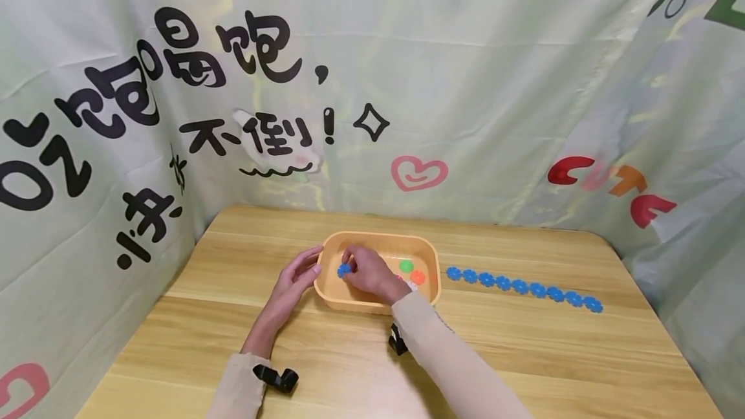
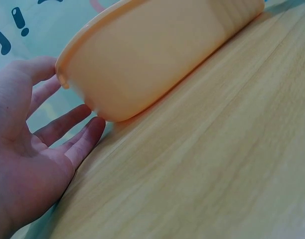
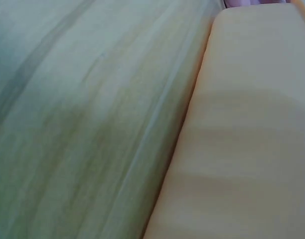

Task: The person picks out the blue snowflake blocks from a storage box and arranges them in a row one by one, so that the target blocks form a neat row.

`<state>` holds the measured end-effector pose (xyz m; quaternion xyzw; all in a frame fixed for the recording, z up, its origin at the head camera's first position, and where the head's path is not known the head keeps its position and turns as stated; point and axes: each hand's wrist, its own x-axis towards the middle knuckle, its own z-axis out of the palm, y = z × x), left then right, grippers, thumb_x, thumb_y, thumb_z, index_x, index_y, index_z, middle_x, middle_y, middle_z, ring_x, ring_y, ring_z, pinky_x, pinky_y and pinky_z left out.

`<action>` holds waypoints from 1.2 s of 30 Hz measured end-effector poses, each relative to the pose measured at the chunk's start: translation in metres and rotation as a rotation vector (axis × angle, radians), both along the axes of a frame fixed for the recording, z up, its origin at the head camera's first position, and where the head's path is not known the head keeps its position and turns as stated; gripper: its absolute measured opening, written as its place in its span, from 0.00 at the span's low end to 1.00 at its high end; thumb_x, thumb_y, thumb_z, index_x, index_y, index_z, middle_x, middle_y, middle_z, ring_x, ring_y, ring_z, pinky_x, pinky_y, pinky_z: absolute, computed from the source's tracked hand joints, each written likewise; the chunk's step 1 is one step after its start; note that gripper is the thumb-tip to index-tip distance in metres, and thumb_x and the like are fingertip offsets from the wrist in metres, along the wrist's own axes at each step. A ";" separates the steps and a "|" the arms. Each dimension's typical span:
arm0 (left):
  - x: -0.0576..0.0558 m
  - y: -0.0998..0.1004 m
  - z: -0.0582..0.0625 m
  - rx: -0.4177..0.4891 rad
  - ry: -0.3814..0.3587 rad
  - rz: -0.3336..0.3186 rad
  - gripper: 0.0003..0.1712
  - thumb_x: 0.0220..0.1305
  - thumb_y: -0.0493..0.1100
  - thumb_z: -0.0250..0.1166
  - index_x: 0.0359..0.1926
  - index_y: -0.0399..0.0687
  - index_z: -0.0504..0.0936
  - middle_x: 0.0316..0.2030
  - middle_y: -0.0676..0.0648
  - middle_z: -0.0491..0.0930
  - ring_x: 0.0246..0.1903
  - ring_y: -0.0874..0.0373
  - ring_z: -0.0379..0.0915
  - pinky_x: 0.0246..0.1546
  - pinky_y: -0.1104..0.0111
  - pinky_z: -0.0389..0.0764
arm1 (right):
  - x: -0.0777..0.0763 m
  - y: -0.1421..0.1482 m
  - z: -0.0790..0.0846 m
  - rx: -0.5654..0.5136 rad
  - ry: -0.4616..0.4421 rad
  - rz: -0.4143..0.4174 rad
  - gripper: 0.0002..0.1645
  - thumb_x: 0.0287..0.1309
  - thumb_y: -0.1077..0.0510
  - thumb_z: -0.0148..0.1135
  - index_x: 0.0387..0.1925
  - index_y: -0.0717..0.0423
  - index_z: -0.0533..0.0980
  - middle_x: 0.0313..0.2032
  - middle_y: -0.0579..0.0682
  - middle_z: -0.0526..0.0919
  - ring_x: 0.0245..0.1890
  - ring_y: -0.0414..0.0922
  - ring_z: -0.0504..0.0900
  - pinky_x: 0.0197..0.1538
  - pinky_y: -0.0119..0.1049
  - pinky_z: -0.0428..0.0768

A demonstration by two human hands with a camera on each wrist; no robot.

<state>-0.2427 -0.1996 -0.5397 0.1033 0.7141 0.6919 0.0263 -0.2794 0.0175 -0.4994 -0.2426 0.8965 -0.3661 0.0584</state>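
Observation:
An orange plastic tub point(image 1: 381, 235) stands on the wooden table. My left hand point(image 1: 293, 280) touches its left end with fingers fairly straight; in the left wrist view the fingertips meet the tub's end wall point(image 2: 137, 64). Inside the tub, my right hand point(image 1: 372, 272) pinches a blue flower-shaped plastic piece point(image 1: 344, 270) near the left side. A green flower piece point(image 1: 406, 266) and an orange one point(image 1: 417, 277) lie at the tub's right. A bit of pink shows beside the right wrist, mostly hidden. In the right wrist view only the tub's side point(image 3: 242, 129) and table show clearly.
Right of the tub, several blue flower pieces point(image 1: 520, 286) form a long row slanting toward the near right. A printed curtain point(image 1: 489, 83) hangs behind the table point(image 1: 326, 367) and at both sides. Dark wrist cameras point(image 1: 276, 379) sit on the sleeves.

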 end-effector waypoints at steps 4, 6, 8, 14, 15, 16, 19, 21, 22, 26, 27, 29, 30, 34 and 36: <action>-0.001 0.000 0.000 0.004 -0.002 -0.008 0.26 0.77 0.50 0.61 0.72 0.54 0.71 0.70 0.41 0.70 0.67 0.45 0.69 0.55 0.64 0.82 | 0.002 0.002 0.003 -0.050 -0.058 -0.006 0.09 0.64 0.66 0.67 0.44 0.59 0.76 0.24 0.47 0.80 0.23 0.39 0.72 0.31 0.31 0.72; -0.001 -0.001 0.000 0.006 -0.005 -0.009 0.27 0.77 0.50 0.61 0.72 0.54 0.71 0.70 0.41 0.70 0.67 0.45 0.69 0.55 0.64 0.82 | 0.004 0.003 0.006 -0.098 -0.085 0.001 0.09 0.65 0.67 0.65 0.45 0.60 0.76 0.25 0.49 0.81 0.23 0.40 0.73 0.31 0.30 0.72; -0.001 -0.001 -0.001 0.003 -0.004 -0.005 0.26 0.77 0.50 0.61 0.72 0.54 0.72 0.70 0.41 0.70 0.67 0.45 0.70 0.55 0.64 0.82 | 0.005 0.004 0.009 -0.153 -0.103 0.009 0.09 0.66 0.68 0.64 0.46 0.61 0.76 0.29 0.51 0.83 0.26 0.41 0.76 0.32 0.30 0.73; -0.002 -0.002 0.000 0.000 0.002 -0.004 0.26 0.77 0.50 0.61 0.72 0.54 0.72 0.69 0.41 0.70 0.67 0.45 0.70 0.55 0.64 0.82 | 0.009 0.008 0.024 -0.246 -0.137 -0.026 0.09 0.66 0.69 0.62 0.46 0.57 0.78 0.35 0.54 0.85 0.32 0.44 0.83 0.32 0.31 0.79; -0.002 -0.002 0.000 0.001 0.002 -0.005 0.26 0.77 0.50 0.61 0.72 0.54 0.72 0.69 0.41 0.70 0.67 0.45 0.69 0.55 0.64 0.82 | 0.010 0.009 0.026 -0.254 -0.144 -0.033 0.09 0.66 0.68 0.62 0.46 0.57 0.78 0.36 0.53 0.85 0.32 0.44 0.84 0.32 0.31 0.80; -0.002 -0.002 0.000 0.002 0.005 -0.008 0.27 0.77 0.50 0.60 0.72 0.53 0.71 0.70 0.41 0.70 0.67 0.44 0.69 0.55 0.64 0.82 | 0.010 0.011 0.027 -0.254 -0.144 -0.040 0.10 0.66 0.68 0.63 0.47 0.56 0.79 0.36 0.53 0.84 0.32 0.43 0.84 0.32 0.32 0.81; -0.002 -0.001 -0.002 0.010 0.006 -0.008 0.26 0.77 0.49 0.61 0.72 0.53 0.72 0.69 0.40 0.70 0.67 0.45 0.69 0.55 0.64 0.82 | 0.013 0.016 0.030 -0.281 -0.159 -0.045 0.10 0.68 0.67 0.62 0.49 0.57 0.79 0.38 0.53 0.84 0.34 0.44 0.84 0.34 0.34 0.83; -0.001 -0.001 -0.002 0.014 0.012 -0.011 0.26 0.77 0.48 0.61 0.72 0.52 0.72 0.69 0.40 0.71 0.67 0.44 0.69 0.55 0.64 0.82 | 0.015 0.021 0.031 -0.295 -0.161 -0.049 0.10 0.68 0.67 0.61 0.49 0.56 0.78 0.39 0.54 0.84 0.34 0.47 0.84 0.34 0.34 0.83; -0.001 -0.001 -0.002 0.014 0.015 -0.012 0.26 0.77 0.48 0.60 0.72 0.52 0.72 0.69 0.40 0.71 0.66 0.44 0.70 0.55 0.63 0.82 | 0.016 0.023 0.032 -0.305 -0.160 -0.048 0.11 0.68 0.67 0.61 0.50 0.57 0.78 0.39 0.54 0.84 0.35 0.49 0.85 0.34 0.35 0.83; 0.000 -0.001 -0.001 0.011 0.019 -0.008 0.26 0.77 0.48 0.60 0.72 0.53 0.72 0.68 0.41 0.72 0.65 0.45 0.71 0.55 0.63 0.82 | 0.020 0.033 0.035 -0.334 -0.148 -0.064 0.12 0.68 0.68 0.61 0.51 0.58 0.79 0.38 0.54 0.83 0.36 0.55 0.85 0.35 0.35 0.83; 0.000 -0.001 -0.001 0.009 0.019 -0.006 0.26 0.77 0.48 0.61 0.72 0.53 0.72 0.68 0.41 0.72 0.65 0.46 0.71 0.55 0.63 0.82 | 0.022 0.035 0.036 -0.343 -0.148 -0.068 0.13 0.67 0.68 0.62 0.52 0.59 0.79 0.38 0.54 0.83 0.37 0.56 0.85 0.35 0.35 0.83; 0.000 -0.001 -0.001 0.008 0.018 -0.002 0.25 0.77 0.48 0.61 0.71 0.54 0.73 0.68 0.41 0.72 0.65 0.47 0.71 0.55 0.63 0.82 | 0.025 0.040 0.039 -0.355 -0.136 -0.075 0.14 0.66 0.68 0.63 0.53 0.59 0.79 0.39 0.53 0.83 0.37 0.54 0.84 0.37 0.36 0.84; 0.000 -0.001 -0.001 0.008 0.019 -0.001 0.26 0.77 0.48 0.61 0.71 0.54 0.73 0.68 0.41 0.72 0.65 0.47 0.71 0.55 0.62 0.82 | 0.026 0.042 0.039 -0.359 -0.132 -0.079 0.15 0.66 0.68 0.63 0.53 0.58 0.79 0.39 0.53 0.83 0.37 0.53 0.84 0.37 0.36 0.84; 0.001 -0.001 -0.001 0.008 0.018 -0.005 0.25 0.77 0.48 0.61 0.72 0.54 0.72 0.68 0.42 0.72 0.65 0.48 0.71 0.55 0.62 0.82 | 0.031 0.050 0.041 -0.359 -0.103 -0.082 0.17 0.64 0.68 0.66 0.53 0.57 0.79 0.41 0.51 0.83 0.40 0.46 0.82 0.41 0.36 0.83; 0.000 0.000 -0.001 0.003 0.022 -0.008 0.26 0.77 0.48 0.60 0.72 0.53 0.72 0.69 0.42 0.71 0.66 0.47 0.71 0.55 0.63 0.82 | 0.033 0.054 0.041 -0.358 -0.091 -0.087 0.18 0.63 0.68 0.67 0.53 0.56 0.80 0.41 0.50 0.83 0.40 0.45 0.82 0.41 0.35 0.83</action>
